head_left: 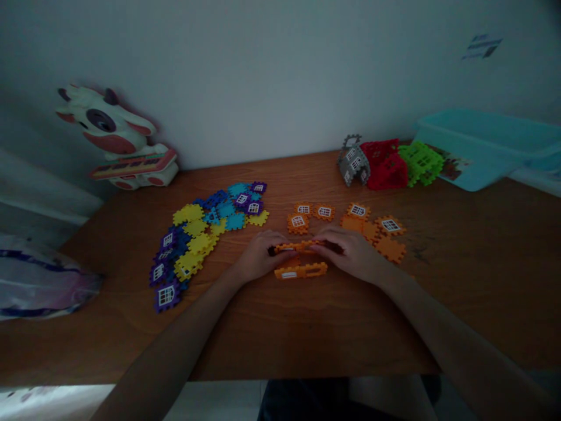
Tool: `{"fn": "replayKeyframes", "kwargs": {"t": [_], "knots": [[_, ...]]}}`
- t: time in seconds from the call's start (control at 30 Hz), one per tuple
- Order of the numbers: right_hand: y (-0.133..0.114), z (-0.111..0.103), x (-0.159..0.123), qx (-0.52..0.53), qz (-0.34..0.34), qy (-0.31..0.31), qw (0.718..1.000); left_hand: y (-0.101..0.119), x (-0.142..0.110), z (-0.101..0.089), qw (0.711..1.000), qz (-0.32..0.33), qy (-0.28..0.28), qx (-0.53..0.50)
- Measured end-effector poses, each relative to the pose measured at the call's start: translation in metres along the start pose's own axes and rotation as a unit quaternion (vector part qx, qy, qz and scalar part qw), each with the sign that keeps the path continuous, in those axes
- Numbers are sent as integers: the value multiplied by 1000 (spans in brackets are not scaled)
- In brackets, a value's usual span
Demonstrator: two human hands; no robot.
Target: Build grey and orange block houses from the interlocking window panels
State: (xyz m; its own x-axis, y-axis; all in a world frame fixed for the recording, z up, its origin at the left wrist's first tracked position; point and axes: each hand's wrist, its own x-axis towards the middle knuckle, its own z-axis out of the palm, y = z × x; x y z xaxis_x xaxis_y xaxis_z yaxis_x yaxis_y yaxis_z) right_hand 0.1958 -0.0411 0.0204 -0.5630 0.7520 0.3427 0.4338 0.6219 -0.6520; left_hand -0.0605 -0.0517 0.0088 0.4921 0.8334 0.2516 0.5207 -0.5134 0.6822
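Note:
My left hand (260, 255) and my right hand (350, 251) meet at the middle of the wooden table (272, 327), fingers curled around a small orange assembly of interlocking tiles (300, 261). The left grips its left end, the right its right end. Its lower orange strip, with white window inserts, lies on the table between my wrists. Loose orange tiles (372, 228), some with white windows, lie just beyond and to the right of my right hand.
A heap of yellow, blue and purple tiles (201, 237) spreads to the left. Small grey, red and green tile houses (385, 164) stand at the back right beside a teal bin (486, 149). A cow toy (116, 137) sits back left, a plastic bag (39, 280) at left.

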Motion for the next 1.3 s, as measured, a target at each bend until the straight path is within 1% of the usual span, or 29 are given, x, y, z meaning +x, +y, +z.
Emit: {"fn": "replayKeyframes", "kwargs": {"t": [0.1, 0.43, 0.63, 0.77, 0.93, 1.13, 1.3], "knots": [[2, 3, -1, 9, -5, -25, 1000, -2, 0, 1, 1000, 9, -3, 9], [1, 5, 2, 26, -5, -43, 999, -4, -1, 0, 1000, -4, -13, 16], [-2, 5, 3, 36, -10, -63, 997, -4, -2, 1, 1000, 17, -6, 25], [-6, 9, 3, 31, -12, -61, 998, -5, -2, 2, 999, 20, -13, 36], [-6, 13, 5, 39, -14, -59, 997, -7, -1, 2, 999, 26, -1, 44], [-8, 19, 10, 47, -16, -36, 998, -8, -1, 3, 998, 21, -19, 63], [-10, 20, 13, 55, -33, -34, 997, -7, -2, 3, 997, 27, -31, 66]]}}
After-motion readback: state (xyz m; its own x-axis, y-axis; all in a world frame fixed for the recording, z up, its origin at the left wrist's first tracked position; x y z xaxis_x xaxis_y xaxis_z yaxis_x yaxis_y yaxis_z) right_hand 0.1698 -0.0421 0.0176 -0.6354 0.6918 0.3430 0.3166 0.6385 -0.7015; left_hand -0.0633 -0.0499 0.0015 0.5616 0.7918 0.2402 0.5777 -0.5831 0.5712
